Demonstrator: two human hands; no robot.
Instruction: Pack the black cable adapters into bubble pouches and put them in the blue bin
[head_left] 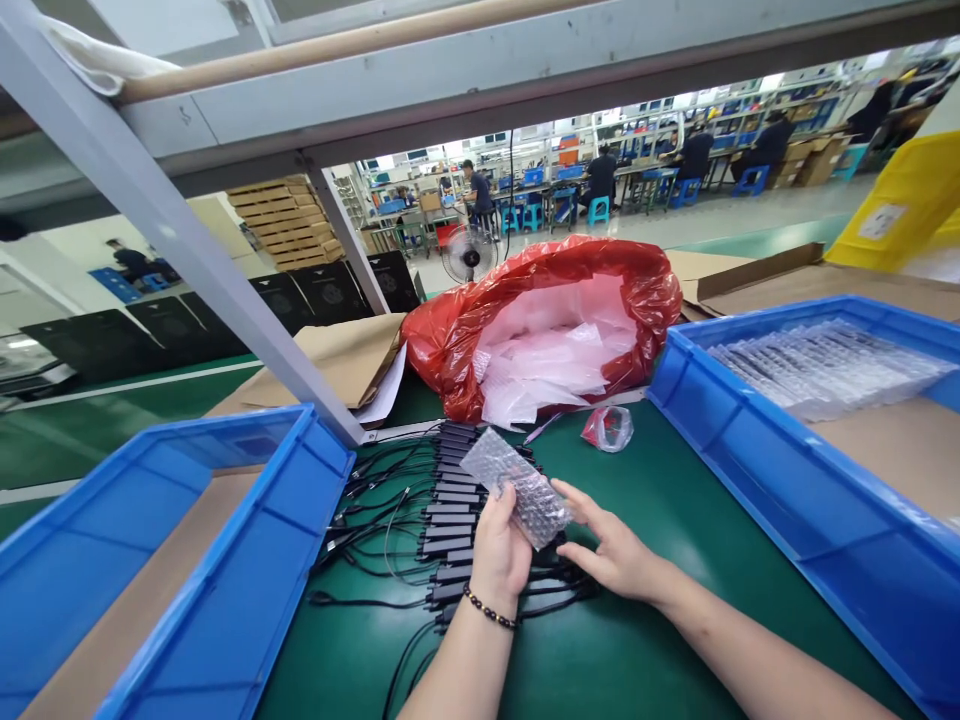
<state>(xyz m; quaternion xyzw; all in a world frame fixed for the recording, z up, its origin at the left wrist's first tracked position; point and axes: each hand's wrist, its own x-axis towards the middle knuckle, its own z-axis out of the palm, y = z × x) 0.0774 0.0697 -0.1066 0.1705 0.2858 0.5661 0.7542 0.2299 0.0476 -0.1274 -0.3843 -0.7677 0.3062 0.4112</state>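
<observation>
A clear bubble-wrap pouch [517,490] is pinched in my left hand [501,545], thumb on top, and it tilts down towards the right. My right hand [611,545] is at the pouch's lower right end, thumb and fingers spread apart; whether the fingertips touch the plastic I cannot tell. What the pouch contains is hard to make out. Below my hands lies a long row of black adapter-like boxes with cables [450,518] on the green table [652,640]. Part of the row is hidden by my left hand and the pouch.
Behind the row, a red plastic bag [442,350] holds many bubble-wrap pouches. A blue bin [300,520] with a cardboard bottom stands on the left. The right blue bin [720,470] contains a row of wrapped pouches [832,365]. A small plastic roll [616,428] lies between.
</observation>
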